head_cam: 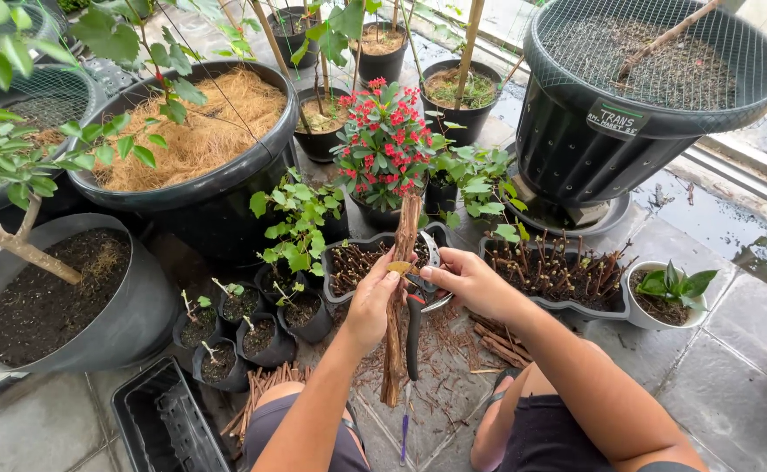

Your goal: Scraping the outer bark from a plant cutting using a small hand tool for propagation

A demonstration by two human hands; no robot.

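A long brown woody cutting [398, 288] is held upright by the left hand [372, 301], fingers wrapped around its mid-section, lower end reaching down toward the tiled floor [733, 385] btw. the knees. The right hand [471, 280] is clenched on pruning shears w/ red-black handles [415, 319], blades set against the stem just beside the left thumb. Behind the hands a grey trough of short cuttings [558, 271] is seen, w/ a second trough [348, 262] to its left, approx. in line w/ the stem's top. Small black pots [244, 332] are grouped on the left; a red-flowered plant [383, 144] stands beyond. Trimmed sticks [497, 341] are scattered on the floor. For a clean cut, judged from this pose: stem to be kept steady, blades to be placed clear of the thumb, cut to be made in one firm squeeze, not twisted, so bark is not torn.
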